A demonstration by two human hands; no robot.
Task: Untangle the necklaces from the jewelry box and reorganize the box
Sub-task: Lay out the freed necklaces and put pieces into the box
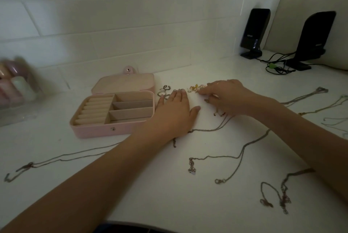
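Observation:
A pink jewelry box (98, 131) lies open on the white counter, its compartments and ring rolls bare. My left hand (174, 112) rests flat beside the box's right end, fingers straight, fingertips near a few silver rings (164, 90). My right hand (226, 97) reaches over a small heap of gold pieces (194, 88), fingers bent down onto small bits of jewelry beneath the palm; what it touches is partly hidden. Several thin chain necklaces lie spread out: one at the left (56, 159), one in the middle (226, 157), another at the lower right (282, 193).
Two black speakers (254, 31) with cables (276, 65) stand at the back right against the tiled wall. A clear case of pastel bottles (15, 85) sits at the far left, blurred. More chains (308, 97) trail toward the right edge of the counter.

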